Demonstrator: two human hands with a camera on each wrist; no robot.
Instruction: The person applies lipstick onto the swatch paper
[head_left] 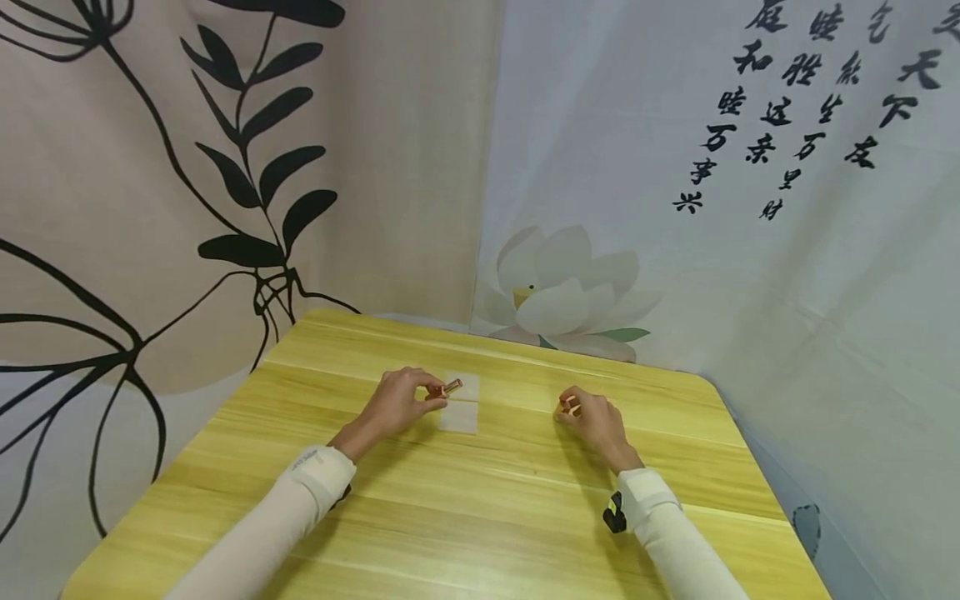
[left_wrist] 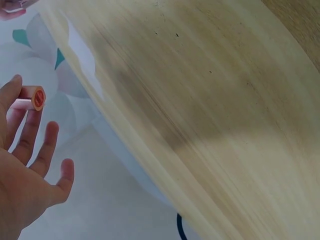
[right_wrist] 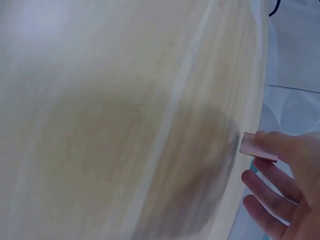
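Currently, the left grip (head_left: pixel 401 398) was clamped on a copper-coloured tube (head_left: pixel 453 387) above the white sheet (head_left: pixel 459 419); the right grip (head_left: pixel 597 421) pinched a pinkish cap-like piece (right_wrist: pixel 249 144) above the surface (head_left: pixel 480 517). Separation appeared complete; any rejoining remained undone.

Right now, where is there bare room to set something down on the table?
Bare patches on the table: the near middle between the two sleeves, the gap between the pale squares and the right hand with its pinkish piece, and from that hand to the right edge. Crowded: around those squares, where the left hand holds a pinkish tube.
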